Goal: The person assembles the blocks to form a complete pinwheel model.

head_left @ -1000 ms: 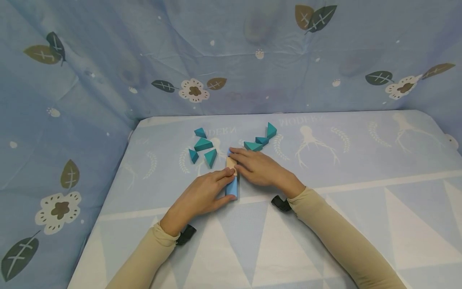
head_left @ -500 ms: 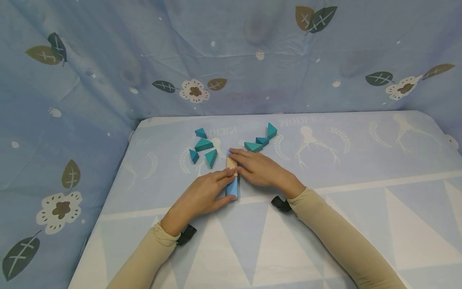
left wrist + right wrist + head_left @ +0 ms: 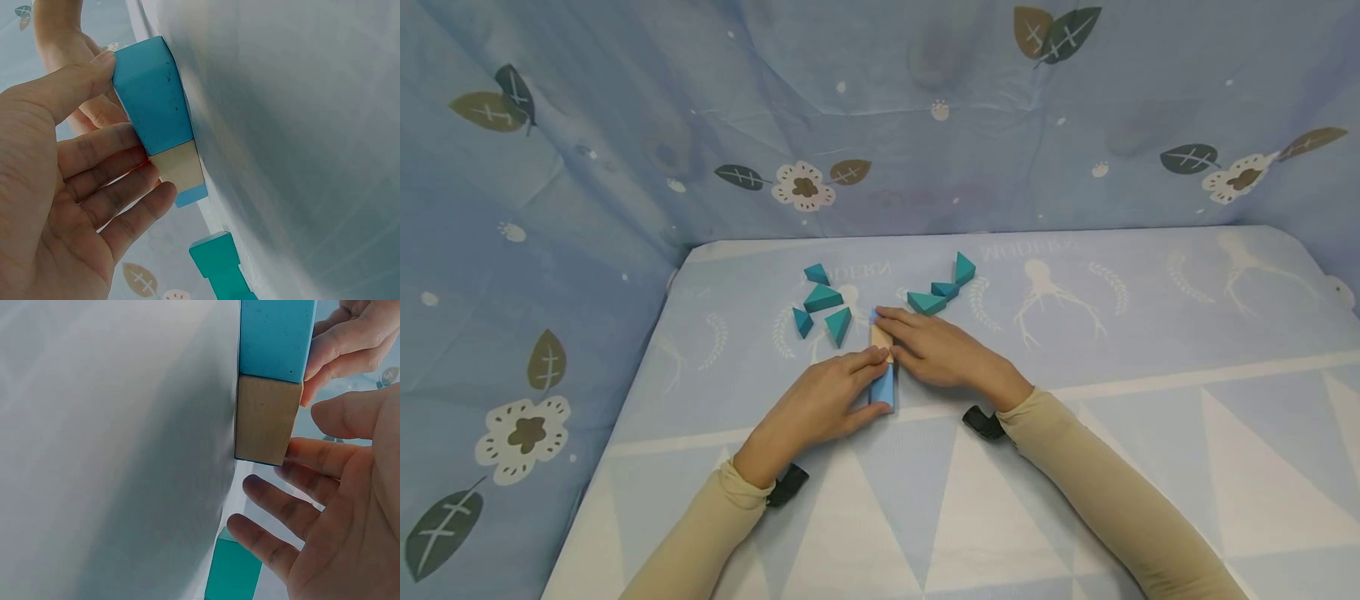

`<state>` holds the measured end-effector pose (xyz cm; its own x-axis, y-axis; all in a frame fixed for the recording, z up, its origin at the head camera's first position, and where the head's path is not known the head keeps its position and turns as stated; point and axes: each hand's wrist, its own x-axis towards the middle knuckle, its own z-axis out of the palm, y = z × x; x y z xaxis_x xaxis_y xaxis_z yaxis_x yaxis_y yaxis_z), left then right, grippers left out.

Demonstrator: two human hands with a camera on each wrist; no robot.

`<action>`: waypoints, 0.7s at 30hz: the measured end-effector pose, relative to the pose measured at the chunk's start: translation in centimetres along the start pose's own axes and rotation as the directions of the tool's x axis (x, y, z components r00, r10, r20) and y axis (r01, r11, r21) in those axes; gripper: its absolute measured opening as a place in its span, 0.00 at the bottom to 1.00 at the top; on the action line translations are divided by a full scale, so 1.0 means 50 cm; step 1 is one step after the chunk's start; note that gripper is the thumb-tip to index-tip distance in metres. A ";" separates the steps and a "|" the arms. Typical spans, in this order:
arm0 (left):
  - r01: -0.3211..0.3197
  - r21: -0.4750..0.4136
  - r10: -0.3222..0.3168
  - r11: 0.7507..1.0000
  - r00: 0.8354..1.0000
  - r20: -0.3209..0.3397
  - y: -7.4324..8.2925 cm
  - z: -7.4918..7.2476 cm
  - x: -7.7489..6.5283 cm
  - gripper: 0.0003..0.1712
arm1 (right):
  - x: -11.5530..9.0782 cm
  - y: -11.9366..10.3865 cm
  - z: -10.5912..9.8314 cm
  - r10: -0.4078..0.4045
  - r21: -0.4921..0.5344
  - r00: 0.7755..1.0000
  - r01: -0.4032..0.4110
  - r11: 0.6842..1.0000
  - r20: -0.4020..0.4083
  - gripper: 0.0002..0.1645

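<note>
A row of blocks lies end to end on the table: a blue block (image 3: 882, 390) nearest me, a plain wooden block (image 3: 881, 337), then another blue block (image 3: 874, 315), mostly covered. My left hand (image 3: 820, 396) has its thumb at the near end of the first blue block (image 3: 156, 94). Its fingertips touch the row around the joint with the wooden block (image 3: 180, 165). From the right, my right hand (image 3: 947, 350) reaches over the far part of the row, fingers extended. In the right wrist view its fingers are spread beside the wooden block (image 3: 267, 419).
Several teal triangular blocks (image 3: 823, 297) lie just left of the row's far end. Several more teal blocks (image 3: 927, 302) run in a diagonal line beyond my right hand. A patterned cloth wall (image 3: 880, 125) rises behind the table (image 3: 1150, 333).
</note>
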<state>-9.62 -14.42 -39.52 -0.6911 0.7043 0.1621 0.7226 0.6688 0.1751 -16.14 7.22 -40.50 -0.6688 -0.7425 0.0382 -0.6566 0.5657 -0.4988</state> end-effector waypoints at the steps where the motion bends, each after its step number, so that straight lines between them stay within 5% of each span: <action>1: 0.001 0.001 -0.001 1.000 1.000 0.002 0.000 -0.001 0.000 0.34 | 0.000 0.000 0.000 -0.001 -0.002 1.000 0.001 1.000 -0.001 0.31; 21: -0.007 0.012 0.008 1.000 1.000 -0.006 -0.001 0.001 -0.001 0.34 | 0.001 -0.004 0.004 0.016 -0.035 1.000 -0.015 0.999 0.023 0.34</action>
<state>-9.64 -14.50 -39.59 -0.6858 0.7079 0.1692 0.7278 0.6664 0.1619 -15.99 7.00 -40.57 -0.6712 -0.7412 0.0107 -0.6581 0.5893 -0.4687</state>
